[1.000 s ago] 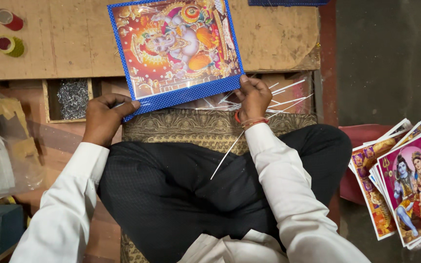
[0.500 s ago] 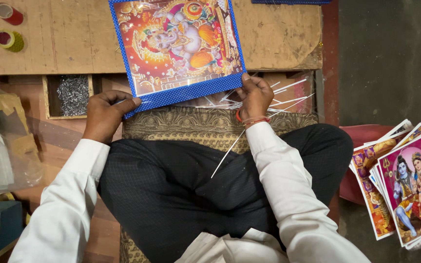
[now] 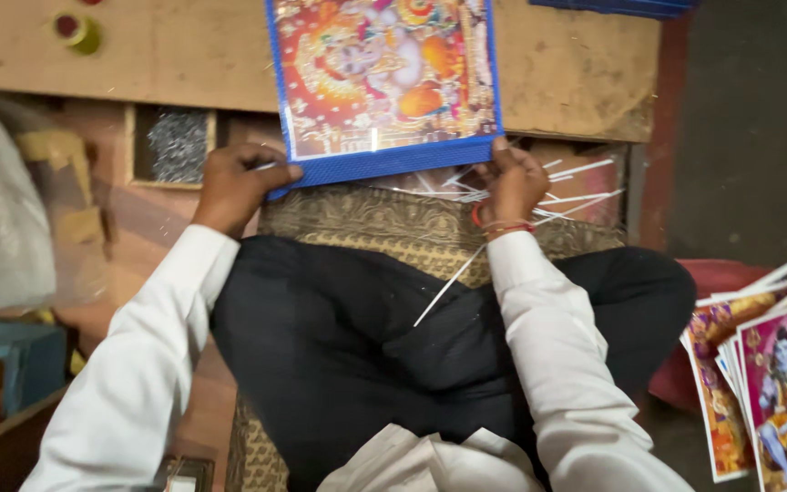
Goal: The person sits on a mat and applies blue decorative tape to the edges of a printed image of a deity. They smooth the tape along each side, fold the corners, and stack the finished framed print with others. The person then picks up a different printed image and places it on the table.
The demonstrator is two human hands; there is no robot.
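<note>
A low wooden bench [image 3: 138, 64] with a worn, pale top fills the upper view, its open front showing a small compartment of grey metal bits [image 3: 177, 146] at about ten o'clock. The person sits cross-legged on a patterned mat [image 3: 384, 223], in black trousers and white sleeves.

A colourful religious print in a blue frame [image 3: 384, 87] lies on the bench edge at twelve o'clock, its near rim overhanging toward the lap. The left hand [image 3: 234, 187] pinches the frame's lower left corner, fingers closed on the blue edge. The right hand [image 3: 510, 182] presses at the lower right corner; its grip is closed on the frame edge, and it seems also to hold some of the thin white sticks [image 3: 539, 196] fanned beneath it, though that is hard to tell. One stick [image 3: 448, 287] slants down across the lap.

By the look of it, the framing step is in hand: squaring the print against the bench. The next move would call for steady hold at both corners.

A stack of similar prints [image 3: 767, 392] lies at four o'clock; two small pots [image 3: 79, 32] sit at eleven.
</note>
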